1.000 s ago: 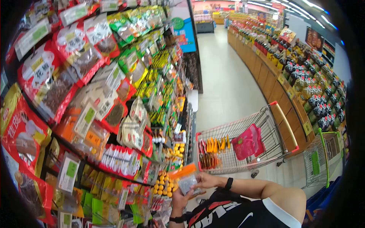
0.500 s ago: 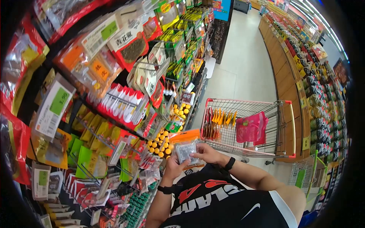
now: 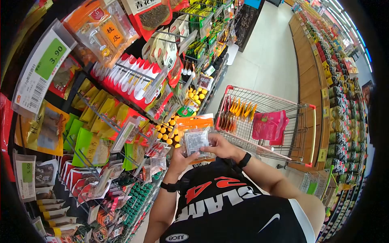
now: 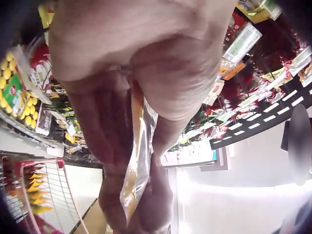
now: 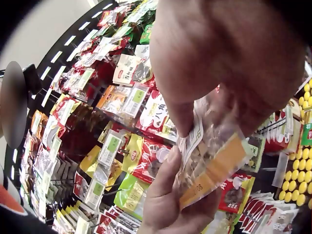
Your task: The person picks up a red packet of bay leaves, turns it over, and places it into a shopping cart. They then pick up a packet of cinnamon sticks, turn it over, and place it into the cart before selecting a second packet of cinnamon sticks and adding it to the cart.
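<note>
Both hands hold a clear spice packet with an orange top band and a white printed label, in front of the chest in the head view. The left hand grips its lower left corner, thumb on the label. At the right edge the right hand pinches it, thumb also over the label. Brown pieces show through the packet in the right wrist view, where orange runs along its lower edge. The left wrist view catches the packet nearly edge-on between the hands.
A shopping cart stands beyond the right arm, carrying a pink bag and several yellow-orange packets. Left, hanging spice packets and price tags crowd the shelf. Yellow-capped containers sit close behind the hands.
The packet has turned from a tilt to face the head camera, label up, with both hands still on it. The head view has swung down and toward the shelf.
</note>
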Demonstrator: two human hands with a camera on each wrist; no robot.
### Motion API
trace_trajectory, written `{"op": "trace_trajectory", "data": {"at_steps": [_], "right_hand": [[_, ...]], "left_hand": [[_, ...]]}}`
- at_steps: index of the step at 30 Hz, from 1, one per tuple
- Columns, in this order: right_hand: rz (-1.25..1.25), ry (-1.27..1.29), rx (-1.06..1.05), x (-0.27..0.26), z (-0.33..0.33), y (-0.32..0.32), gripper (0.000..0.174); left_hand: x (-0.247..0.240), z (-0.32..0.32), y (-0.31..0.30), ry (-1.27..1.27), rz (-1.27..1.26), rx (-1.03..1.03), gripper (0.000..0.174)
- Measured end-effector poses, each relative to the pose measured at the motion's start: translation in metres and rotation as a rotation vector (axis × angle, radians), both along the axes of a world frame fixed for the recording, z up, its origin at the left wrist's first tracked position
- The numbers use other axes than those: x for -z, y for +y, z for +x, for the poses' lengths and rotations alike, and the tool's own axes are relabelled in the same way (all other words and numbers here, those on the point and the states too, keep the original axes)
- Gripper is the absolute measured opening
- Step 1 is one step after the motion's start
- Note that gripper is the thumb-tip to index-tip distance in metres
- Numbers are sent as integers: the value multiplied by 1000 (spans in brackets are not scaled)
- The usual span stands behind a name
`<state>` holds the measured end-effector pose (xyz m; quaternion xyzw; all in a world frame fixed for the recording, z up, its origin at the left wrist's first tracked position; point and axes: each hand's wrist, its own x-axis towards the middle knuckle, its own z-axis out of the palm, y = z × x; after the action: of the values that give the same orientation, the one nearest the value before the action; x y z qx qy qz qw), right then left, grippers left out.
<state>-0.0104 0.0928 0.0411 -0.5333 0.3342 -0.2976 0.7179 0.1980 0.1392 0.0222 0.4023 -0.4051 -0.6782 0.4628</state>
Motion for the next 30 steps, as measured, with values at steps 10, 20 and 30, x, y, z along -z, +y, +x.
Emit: {"op": "trace_trajectory", "data": {"at_steps": [10,20,30], "right_hand": [[61,1,-4,15,-1,-1,33],[-110,23,306,-8,-42,-31,28],[-652,818,-33,-1,-69,-7,20]], "left_hand": [[1,7,5,-170,-45,64,26],[19,1,8,-577,-157,178,26],[26,-29,-6,-681,-188,274,30]]}}
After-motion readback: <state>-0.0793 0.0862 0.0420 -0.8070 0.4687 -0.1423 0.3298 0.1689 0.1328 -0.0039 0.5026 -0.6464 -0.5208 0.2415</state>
